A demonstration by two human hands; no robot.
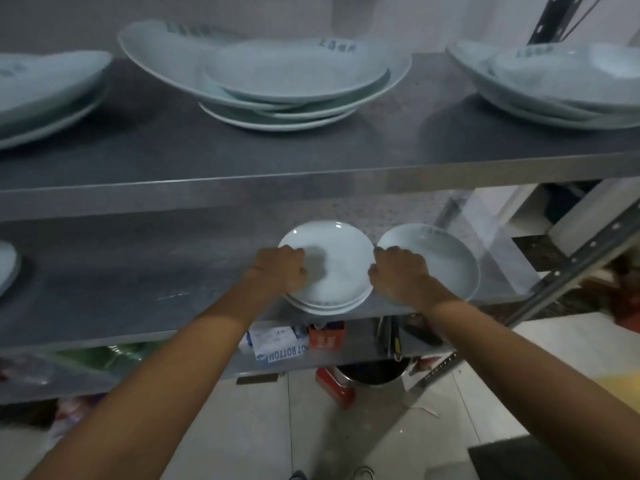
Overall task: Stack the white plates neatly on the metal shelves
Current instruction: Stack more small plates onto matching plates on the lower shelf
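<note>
small plate stack [332, 271] sits at the front edge of the middle shelf [138, 271], a few white plates with rims nearly lined up. left hand [282, 270] is on the stack's left rim, fingers curled over the edge, gripping it. right hand [398, 271] is just right of the stack, in the gap between it and a single plate [440, 265] that lies flat, touching or almost touching the stack's right rim. right fingers are curled, thumb toward the stack, fingertips over the single plate's left edge; cannot tell which of the two it grips. hands are apart, one on each side of the stack. key relation: the single plate lies directly right of the stack, same shelf, same level, so the right hand is nearer. likely move is to lift it and carry it left onto the stack while the left hand steadies. plates are round, no long axis. above the stack, the top shelf [346, 150] carries piles of big plates [294, 77], blurry.
</note>
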